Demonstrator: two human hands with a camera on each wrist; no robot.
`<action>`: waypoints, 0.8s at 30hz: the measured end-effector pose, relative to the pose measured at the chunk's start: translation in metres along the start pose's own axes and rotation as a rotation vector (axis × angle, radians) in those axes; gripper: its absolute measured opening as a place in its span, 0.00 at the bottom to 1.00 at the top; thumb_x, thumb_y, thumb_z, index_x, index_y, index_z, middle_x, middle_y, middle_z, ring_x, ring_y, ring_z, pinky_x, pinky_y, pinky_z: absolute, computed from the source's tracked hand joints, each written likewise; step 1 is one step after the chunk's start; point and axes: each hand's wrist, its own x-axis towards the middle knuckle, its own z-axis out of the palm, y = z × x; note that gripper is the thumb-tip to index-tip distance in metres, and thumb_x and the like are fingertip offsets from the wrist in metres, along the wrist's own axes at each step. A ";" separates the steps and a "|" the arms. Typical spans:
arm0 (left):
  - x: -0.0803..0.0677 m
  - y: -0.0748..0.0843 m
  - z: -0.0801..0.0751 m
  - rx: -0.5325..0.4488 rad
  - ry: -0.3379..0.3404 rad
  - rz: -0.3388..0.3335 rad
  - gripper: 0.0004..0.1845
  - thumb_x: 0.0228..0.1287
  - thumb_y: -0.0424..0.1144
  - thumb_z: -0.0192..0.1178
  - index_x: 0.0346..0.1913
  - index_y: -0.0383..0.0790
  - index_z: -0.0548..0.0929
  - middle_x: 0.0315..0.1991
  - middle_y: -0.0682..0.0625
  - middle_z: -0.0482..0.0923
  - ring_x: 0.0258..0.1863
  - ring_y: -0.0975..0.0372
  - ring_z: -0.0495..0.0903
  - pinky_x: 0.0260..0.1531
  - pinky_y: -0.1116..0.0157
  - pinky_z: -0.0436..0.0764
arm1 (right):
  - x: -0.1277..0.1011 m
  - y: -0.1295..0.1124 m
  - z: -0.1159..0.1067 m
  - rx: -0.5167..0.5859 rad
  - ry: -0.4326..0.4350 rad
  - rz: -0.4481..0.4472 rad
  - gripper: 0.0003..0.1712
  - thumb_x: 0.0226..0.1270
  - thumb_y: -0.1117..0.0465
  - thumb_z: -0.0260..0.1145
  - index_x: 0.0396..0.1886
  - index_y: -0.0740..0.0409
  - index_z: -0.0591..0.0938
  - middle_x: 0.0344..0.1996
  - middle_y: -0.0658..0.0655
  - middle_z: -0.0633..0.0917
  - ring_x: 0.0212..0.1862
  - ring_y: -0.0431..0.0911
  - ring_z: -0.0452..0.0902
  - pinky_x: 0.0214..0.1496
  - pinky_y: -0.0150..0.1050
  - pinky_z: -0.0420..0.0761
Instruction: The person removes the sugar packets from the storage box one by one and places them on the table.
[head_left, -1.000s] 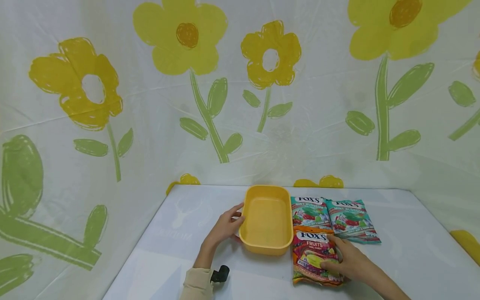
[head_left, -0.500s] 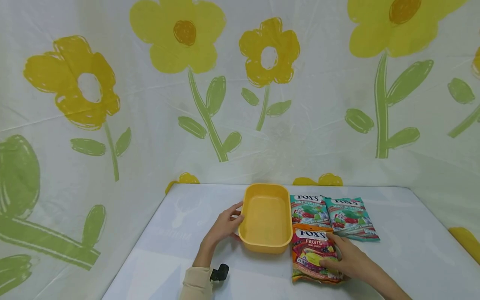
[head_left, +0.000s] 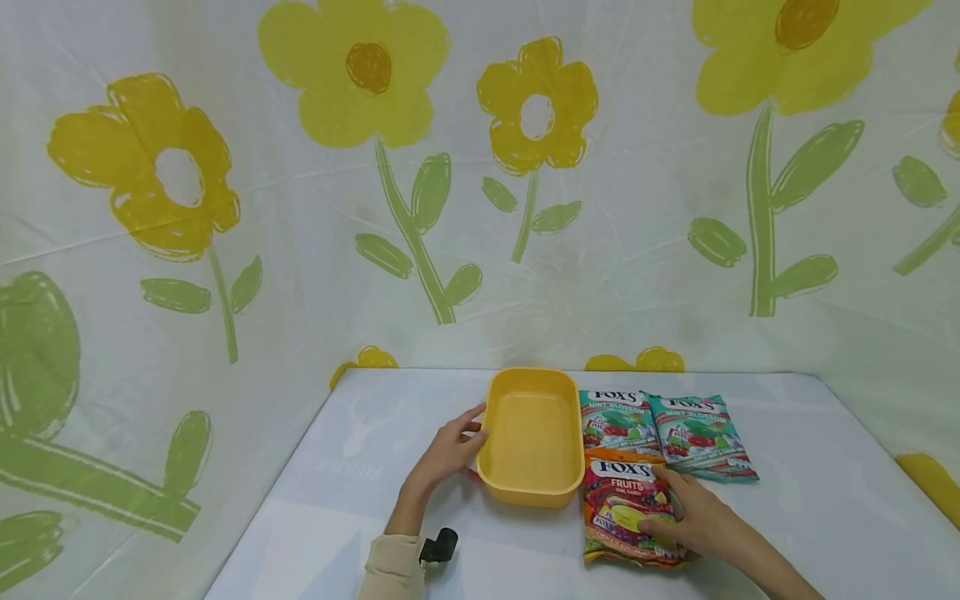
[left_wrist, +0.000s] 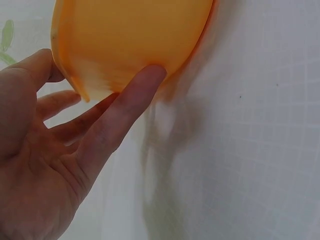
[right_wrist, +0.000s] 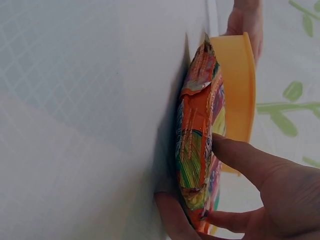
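A yellow rectangular plastic tub [head_left: 531,446] stands at the middle of the white table. At its left side my left hand [head_left: 450,447] holds it, with fingertips at the rim and a finger [left_wrist: 132,97] against the outer wall. Right of the tub, my right hand [head_left: 697,521] grips a red and orange Fox's Fruits candy bag [head_left: 618,517] by its right edge. Its thumb [right_wrist: 240,152] lies on the printed front while a finger [right_wrist: 172,215] reaches along the table side. The tub's inside shows bare.
Two green Fox's Mint Blossom candy bags, one beside the tub [head_left: 618,423] and another farther right [head_left: 705,440], lie behind the red bag. White table [head_left: 322,500] surrounds them. A flower-printed curtain [head_left: 600,292] hangs behind and at both sides.
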 end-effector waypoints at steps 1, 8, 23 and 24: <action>0.000 0.000 0.001 0.006 -0.001 0.001 0.30 0.74 0.39 0.51 0.76 0.44 0.61 0.62 0.32 0.72 0.52 0.44 0.80 0.23 0.53 0.88 | 0.000 0.001 0.000 0.001 -0.002 0.002 0.58 0.50 0.32 0.71 0.69 0.69 0.65 0.61 0.80 0.71 0.59 0.75 0.70 0.50 0.70 0.79; -0.001 0.003 0.005 0.023 -0.007 -0.007 0.29 0.73 0.41 0.53 0.75 0.47 0.62 0.61 0.34 0.74 0.49 0.50 0.82 0.23 0.58 0.88 | -0.003 0.006 0.003 0.010 -0.010 0.020 0.59 0.51 0.32 0.71 0.70 0.69 0.64 0.61 0.80 0.70 0.60 0.76 0.68 0.50 0.70 0.78; -0.008 0.024 0.000 0.283 0.098 0.048 0.33 0.73 0.52 0.52 0.76 0.45 0.61 0.62 0.39 0.76 0.52 0.52 0.80 0.37 0.58 0.88 | -0.006 0.000 -0.013 0.012 0.113 0.030 0.56 0.55 0.29 0.65 0.71 0.64 0.64 0.61 0.76 0.73 0.47 0.63 0.80 0.41 0.57 0.85; -0.009 0.027 0.001 0.342 0.110 0.060 0.33 0.73 0.54 0.52 0.76 0.46 0.61 0.62 0.40 0.76 0.53 0.51 0.80 0.42 0.56 0.87 | -0.005 0.000 -0.014 -0.018 0.156 0.007 0.55 0.56 0.29 0.64 0.70 0.64 0.65 0.61 0.76 0.73 0.52 0.67 0.78 0.45 0.63 0.83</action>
